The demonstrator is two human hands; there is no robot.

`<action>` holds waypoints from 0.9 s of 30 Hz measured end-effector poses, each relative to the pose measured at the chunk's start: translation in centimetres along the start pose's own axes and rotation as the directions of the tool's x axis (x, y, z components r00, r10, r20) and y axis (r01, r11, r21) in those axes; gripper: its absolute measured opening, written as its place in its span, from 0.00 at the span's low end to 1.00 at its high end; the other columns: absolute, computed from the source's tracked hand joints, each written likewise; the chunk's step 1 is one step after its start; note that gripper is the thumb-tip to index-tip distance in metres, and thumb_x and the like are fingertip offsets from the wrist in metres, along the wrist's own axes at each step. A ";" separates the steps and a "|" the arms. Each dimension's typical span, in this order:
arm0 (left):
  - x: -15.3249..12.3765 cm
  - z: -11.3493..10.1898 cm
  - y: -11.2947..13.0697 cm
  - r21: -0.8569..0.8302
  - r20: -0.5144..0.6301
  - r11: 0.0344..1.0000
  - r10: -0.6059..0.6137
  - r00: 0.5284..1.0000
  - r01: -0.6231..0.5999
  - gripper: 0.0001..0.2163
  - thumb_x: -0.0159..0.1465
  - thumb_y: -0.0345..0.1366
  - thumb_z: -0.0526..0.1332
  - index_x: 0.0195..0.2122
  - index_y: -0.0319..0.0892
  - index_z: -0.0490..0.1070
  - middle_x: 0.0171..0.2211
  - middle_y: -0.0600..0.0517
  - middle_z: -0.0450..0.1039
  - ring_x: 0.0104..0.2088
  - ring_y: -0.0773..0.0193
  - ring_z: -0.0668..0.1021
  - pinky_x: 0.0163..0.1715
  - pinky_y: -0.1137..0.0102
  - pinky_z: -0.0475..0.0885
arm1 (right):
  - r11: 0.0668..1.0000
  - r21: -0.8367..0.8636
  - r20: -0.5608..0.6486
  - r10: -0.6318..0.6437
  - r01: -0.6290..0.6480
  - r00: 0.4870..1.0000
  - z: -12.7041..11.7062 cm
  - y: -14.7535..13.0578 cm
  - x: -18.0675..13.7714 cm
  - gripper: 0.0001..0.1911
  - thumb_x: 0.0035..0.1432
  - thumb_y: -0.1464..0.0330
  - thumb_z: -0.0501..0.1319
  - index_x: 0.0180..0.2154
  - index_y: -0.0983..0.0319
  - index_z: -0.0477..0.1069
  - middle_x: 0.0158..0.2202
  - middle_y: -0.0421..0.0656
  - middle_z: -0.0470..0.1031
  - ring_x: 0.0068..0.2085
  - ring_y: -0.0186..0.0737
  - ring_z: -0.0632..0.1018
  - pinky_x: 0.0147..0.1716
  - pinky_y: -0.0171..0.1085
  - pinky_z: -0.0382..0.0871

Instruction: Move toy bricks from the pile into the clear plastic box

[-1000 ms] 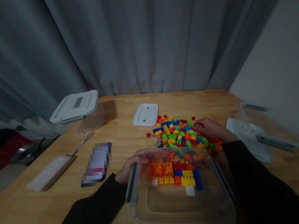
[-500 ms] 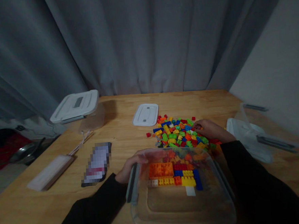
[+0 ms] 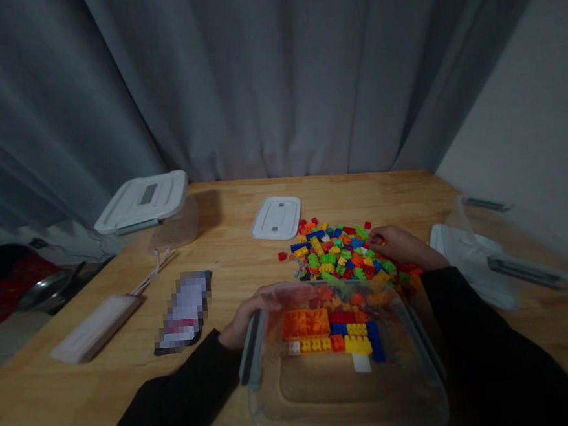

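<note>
My left hand (image 3: pixel 252 316) is closed on the far left rim of a clear plastic box (image 3: pixel 335 388) close to me. Inside that box, toward its far side, lie an orange block (image 3: pixel 305 324), a yellow brick (image 3: pixel 358 345), a blue brick (image 3: pixel 376 341) and several other toy bricks. Beyond the box spreads a pile of colourful building bricks (image 3: pixel 329 259). My right hand (image 3: pixel 397 245) rests at the pile's right side with its fingers pinched together. What sits between those fingertips, if anything, is too small to make out.
A white lid (image 3: pixel 277 218) lies flat behind the pile. At the left stand a lidded clear box (image 3: pixel 175 224), a pale oblong case with a cord (image 3: pixel 97 328) and a blurred-out phone (image 3: pixel 184 311). Another clear box (image 3: pixel 482 257) with grey latches is on the right. A curtain (image 3: pixel 274 77) hangs behind the table.
My right hand has shifted a touch to the right at the pile's edge. My left hand and the box stay where they were.
</note>
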State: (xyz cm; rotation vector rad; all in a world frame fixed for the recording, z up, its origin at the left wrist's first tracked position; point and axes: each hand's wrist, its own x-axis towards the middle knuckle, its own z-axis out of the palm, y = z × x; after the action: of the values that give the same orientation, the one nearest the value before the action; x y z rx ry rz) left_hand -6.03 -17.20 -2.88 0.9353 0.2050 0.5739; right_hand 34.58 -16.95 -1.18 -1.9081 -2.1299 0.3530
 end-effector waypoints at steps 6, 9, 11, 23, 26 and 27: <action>-0.2 -0.3 0.1 0.032 -0.026 0.999 0.005 1.000 -0.004 0.27 0.52 0.30 0.55 0.52 0.34 0.80 0.57 0.41 0.79 0.65 0.42 0.71 0.67 0.50 0.57 | 0.999 0.049 -0.011 0.012 -0.011 1.000 -0.2 -0.5 0.0 0.08 0.62 0.66 0.60 0.40 0.61 0.76 0.39 0.47 0.84 0.38 0.43 0.81 0.39 0.37 0.72; -0.1 -0.5 -0.2 0.025 -0.024 1.000 0.001 1.000 0.000 0.28 0.52 0.30 0.55 0.53 0.34 0.80 0.56 0.41 0.80 0.65 0.41 0.72 0.66 0.49 0.58 | 0.995 0.099 0.007 0.028 -0.028 1.000 -0.3 -1.2 0.0 0.11 0.63 0.64 0.61 0.42 0.62 0.77 0.40 0.48 0.84 0.38 0.43 0.82 0.39 0.37 0.73; 0.0 -0.4 -0.2 0.014 -0.010 1.000 0.004 1.000 -0.004 0.28 0.51 0.30 0.55 0.52 0.34 0.80 0.56 0.40 0.80 0.64 0.41 0.73 0.66 0.48 0.58 | 0.992 0.124 0.026 0.034 -0.037 0.999 -0.3 -1.5 0.0 0.13 0.63 0.62 0.61 0.44 0.63 0.78 0.40 0.49 0.84 0.38 0.44 0.82 0.40 0.38 0.74; -0.1 -0.4 -0.2 0.032 -0.038 0.999 -0.004 0.999 0.005 0.26 0.52 0.31 0.56 0.51 0.36 0.81 0.55 0.41 0.80 0.64 0.40 0.72 0.65 0.48 0.60 | 0.999 0.043 0.036 -0.033 0.031 0.999 -0.7 -0.4 -0.4 0.16 0.66 0.67 0.52 0.42 0.61 0.79 0.43 0.48 0.84 0.41 0.45 0.81 0.42 0.39 0.70; -0.1 -0.1 0.0 0.031 -0.028 1.000 -0.003 1.000 0.004 0.25 0.52 0.32 0.56 0.50 0.36 0.81 0.55 0.41 0.81 0.64 0.40 0.72 0.65 0.49 0.59 | 0.998 0.051 0.032 -0.033 0.031 0.999 -0.8 -0.4 -0.3 0.16 0.66 0.65 0.54 0.43 0.61 0.79 0.44 0.49 0.84 0.41 0.46 0.81 0.43 0.40 0.70; -0.1 0.0 0.0 0.032 -0.025 0.999 -0.001 1.000 0.002 0.25 0.52 0.31 0.56 0.49 0.36 0.82 0.55 0.42 0.81 0.64 0.40 0.72 0.65 0.49 0.59 | 0.998 0.053 0.035 -0.025 0.024 0.999 -0.7 -0.4 -0.3 0.15 0.66 0.64 0.55 0.44 0.61 0.79 0.43 0.49 0.84 0.41 0.46 0.81 0.42 0.40 0.71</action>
State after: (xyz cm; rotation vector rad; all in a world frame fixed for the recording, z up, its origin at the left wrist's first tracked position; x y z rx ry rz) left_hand -6.10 -17.24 -2.88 0.9598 0.2374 0.5827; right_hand 34.45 -17.25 -0.35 -1.8588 -2.1429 0.4370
